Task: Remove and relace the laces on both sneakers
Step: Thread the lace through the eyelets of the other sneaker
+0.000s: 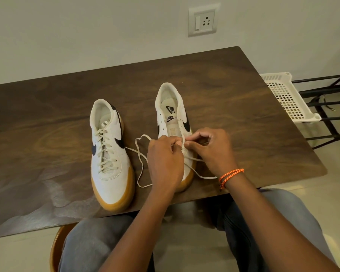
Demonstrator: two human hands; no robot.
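Two white sneakers with tan soles stand on the wooden table [47, 124], toes toward me. The left sneaker [110, 154] is fully laced. On the right sneaker [172, 118] the upper eyelets are bare and its tongue is exposed. Its cream lace [140, 154] runs loose over the table to the left, and another stretch trails right toward my wrist. My left hand [164, 161] and my right hand [210, 150] meet over the right sneaker's lower eyelets, each pinching the lace there. Both hands hide the shoe's front half.
A white perforated plastic basket [286, 97] sits on a black metal rack off the table's right edge. A wall socket [203, 19] is on the wall behind. My knees and a round stool [56, 244] are under the table's near edge.
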